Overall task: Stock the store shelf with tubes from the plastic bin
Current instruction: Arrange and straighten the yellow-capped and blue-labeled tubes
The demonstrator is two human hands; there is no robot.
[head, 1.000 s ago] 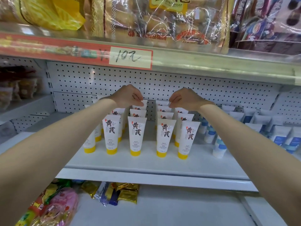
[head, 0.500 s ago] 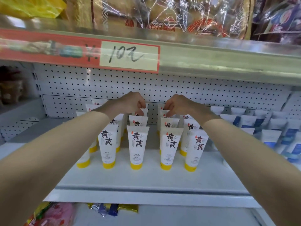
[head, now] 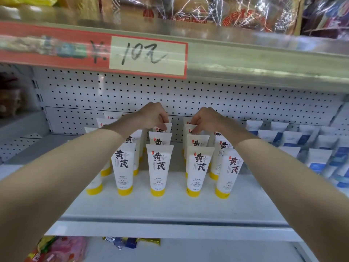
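White tubes with yellow caps [head: 158, 169] stand cap-down in several rows on the white shelf [head: 170, 210]. At the back of the rows, my left hand [head: 151, 116] pinches the top edge of a rear tube [head: 164, 127]. My right hand [head: 205, 118] pinches the top of the rear tube [head: 189, 128] in the neighbouring row. Both arms reach over the front tubes. The plastic bin is out of view.
White tubes with blue print [head: 309, 148] fill the shelf's right side. A pegboard back wall [head: 207, 99] stands close behind the hands. The upper shelf edge carries a red price label [head: 147, 55], with wrapped bread above. Snack packets [head: 60, 248] lie on the lower shelf.
Both hands stay at the back row and have closed in slightly toward each other. The view has moved closer to the shelf and tilted up.
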